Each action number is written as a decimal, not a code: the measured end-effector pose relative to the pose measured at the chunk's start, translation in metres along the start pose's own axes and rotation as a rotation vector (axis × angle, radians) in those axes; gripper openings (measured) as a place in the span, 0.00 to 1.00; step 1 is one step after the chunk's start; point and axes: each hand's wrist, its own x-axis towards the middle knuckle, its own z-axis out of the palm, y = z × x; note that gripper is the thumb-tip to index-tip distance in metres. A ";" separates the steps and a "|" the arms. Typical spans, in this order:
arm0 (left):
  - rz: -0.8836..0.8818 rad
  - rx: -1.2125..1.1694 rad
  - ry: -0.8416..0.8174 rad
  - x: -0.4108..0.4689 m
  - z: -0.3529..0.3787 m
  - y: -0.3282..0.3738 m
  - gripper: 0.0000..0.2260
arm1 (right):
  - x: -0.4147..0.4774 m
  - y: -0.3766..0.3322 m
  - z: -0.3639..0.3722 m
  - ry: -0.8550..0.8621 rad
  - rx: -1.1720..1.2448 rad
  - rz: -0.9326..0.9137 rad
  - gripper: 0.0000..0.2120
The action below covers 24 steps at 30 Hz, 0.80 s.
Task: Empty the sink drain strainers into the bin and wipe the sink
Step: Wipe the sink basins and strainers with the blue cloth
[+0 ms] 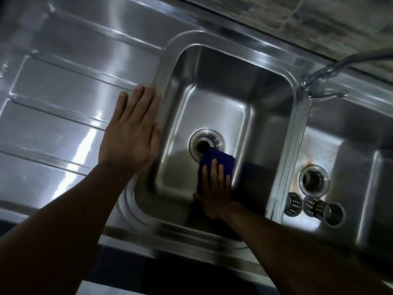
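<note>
A steel double sink fills the view. My right hand [215, 190] presses flat on a blue cloth [219, 161] on the floor of the left basin [212, 81], just below its open drain hole [205, 143]. My left hand [133, 133] lies flat and empty on the drainboard beside the basin's left rim, fingers spread. Two perforated metal strainers lie on their sides in the right basin [361, 167]: one strainer [294, 203] near the divider, the other strainer [325, 210] to its right. The right drain hole [313, 178] is open with rusty stains around it.
A ribbed steel drainboard [63, 103] stretches to the left. A chrome tap [319, 81] stands behind the divider between the basins, its spout reaching to the upper right. A tiled wall [319, 22] runs along the back. The counter's front edge [170, 245] lies near my arms.
</note>
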 end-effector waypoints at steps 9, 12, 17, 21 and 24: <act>0.014 -0.011 0.010 0.002 -0.001 0.002 0.26 | 0.047 -0.041 -0.043 0.220 -0.215 -0.631 0.31; 0.005 -0.015 0.007 0.002 0.001 -0.001 0.26 | 0.082 -0.044 -0.073 0.326 -0.047 -0.365 0.32; 0.012 -0.020 0.011 0.001 0.004 -0.004 0.26 | 0.140 -0.002 -0.128 0.374 0.024 0.016 0.32; 0.026 0.003 0.029 0.000 0.007 -0.007 0.26 | 0.104 0.028 -0.094 0.456 0.154 0.316 0.35; 0.023 0.011 0.036 0.001 0.007 -0.006 0.26 | 0.068 0.013 -0.062 0.457 0.249 0.369 0.36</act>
